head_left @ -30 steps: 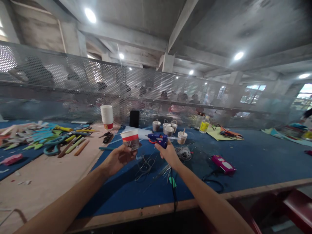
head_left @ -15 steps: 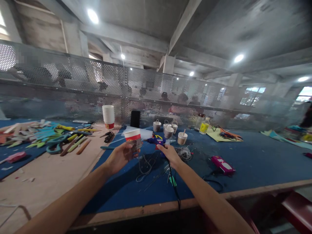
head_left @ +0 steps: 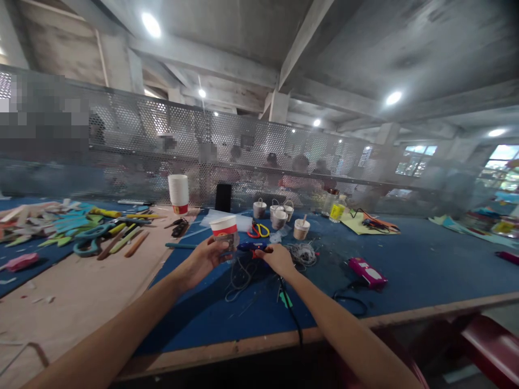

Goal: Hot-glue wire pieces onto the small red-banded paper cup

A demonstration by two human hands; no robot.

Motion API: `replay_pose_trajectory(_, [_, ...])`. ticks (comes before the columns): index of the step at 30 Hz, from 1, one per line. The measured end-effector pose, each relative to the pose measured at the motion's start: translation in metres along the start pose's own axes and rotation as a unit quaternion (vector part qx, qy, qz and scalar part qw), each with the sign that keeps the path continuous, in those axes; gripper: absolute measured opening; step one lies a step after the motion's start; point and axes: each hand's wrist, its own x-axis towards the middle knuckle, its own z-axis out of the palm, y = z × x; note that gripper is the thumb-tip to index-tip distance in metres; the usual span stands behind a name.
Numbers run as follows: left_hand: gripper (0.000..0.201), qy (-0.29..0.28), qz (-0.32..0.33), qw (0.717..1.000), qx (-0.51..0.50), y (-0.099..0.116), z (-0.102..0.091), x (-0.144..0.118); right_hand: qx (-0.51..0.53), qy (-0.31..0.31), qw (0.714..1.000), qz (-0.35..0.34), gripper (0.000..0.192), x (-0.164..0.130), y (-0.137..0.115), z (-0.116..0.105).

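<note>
My left hand (head_left: 206,259) is closed around a paper cup (head_left: 224,227), white with a red band and a greyish lower part. The cup is upright above the blue mat. In my right hand (head_left: 279,259) is a blue hot glue gun (head_left: 250,247), its nozzle pointing left at the cup's side, near or touching it. A black cord runs from below my right hand to the table's front edge. Red-and-yellow scissors (head_left: 259,230) lie just behind the glue gun. A tangle of grey cord (head_left: 302,255) rests right of my right hand.
Several small cups with handles (head_left: 279,219) stand behind, near a cup holding a stick (head_left: 301,229). A stack of paper cups (head_left: 179,193), blue scissors (head_left: 87,243) and paper strips are at left. A magenta device (head_left: 368,272) lies right. A perforated screen (head_left: 251,162) borders the back.
The glue gun has moved left and slightly down toward the cup, uncovering the scissors behind it. The cup has shifted slightly right, and the view has turned a little.
</note>
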Motion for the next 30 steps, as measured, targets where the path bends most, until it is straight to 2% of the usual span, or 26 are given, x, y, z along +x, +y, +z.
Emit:
replay_pose_trajectory(6, [0.034, 0.018, 0.013, 1.000, 0.005, -0.002, 0.002, 0.000, -0.085, -0.022, 0.996, 0.008, 0.039, -0.003, -0.002, 0.002])
replay_pose_trajectory(9, [0.036, 0.014, 0.020, 1.000, 0.008, -0.003, 0.003, 0.001, -0.102, -0.014, 0.995, 0.006, 0.041, -0.006, -0.003, 0.001])
replay_pose_trajectory(12, [0.038, 0.018, 0.028, 0.999, 0.010, -0.005, 0.001, 0.002, -0.082, 0.035, 0.995, -0.050, 0.030, -0.007, -0.007, 0.000])
replay_pose_trajectory(14, [0.039, 0.022, 0.036, 0.999, 0.016, -0.007, 0.000, 0.004, -0.003, 0.046, 0.994, -0.096, 0.020, -0.006, -0.012, -0.001])
replay_pose_trajectory(16, [0.039, 0.024, 0.046, 0.998, 0.024, -0.008, -0.002, 0.005, 0.137, -0.006, 0.985, -0.110, 0.021, -0.006, -0.021, 0.000])
replay_pose_trajectory(19, [0.041, 0.032, 0.058, 0.997, 0.032, -0.008, -0.002, 0.006, 0.332, -0.138, 0.929, -0.089, 0.035, -0.010, -0.038, 0.002])
replay_pose_trajectory(22, [0.043, 0.042, 0.062, 0.996, 0.039, -0.006, -0.002, 0.005, 0.421, -0.232, 0.873, -0.082, 0.041, -0.018, -0.055, 0.002])
replay_pose_trajectory(23, [0.043, 0.044, 0.061, 0.996, 0.041, -0.005, -0.001, 0.005, 0.434, -0.237, 0.866, -0.075, 0.042, -0.021, -0.059, 0.002])
replay_pose_trajectory(25, [0.040, 0.047, 0.057, 0.996, 0.040, -0.004, -0.001, 0.004, 0.439, -0.211, 0.871, -0.067, 0.041, -0.023, -0.065, 0.000])
replay_pose_trajectory(28, [0.038, 0.041, 0.047, 0.998, 0.029, -0.003, -0.001, 0.004, 0.422, -0.129, 0.894, -0.075, 0.033, -0.021, -0.064, -0.003])
replay_pose_trajectory(30, [0.038, 0.035, 0.030, 0.999, 0.029, -0.004, -0.001, 0.004, 0.417, -0.086, 0.900, -0.093, 0.030, -0.018, -0.061, -0.004])
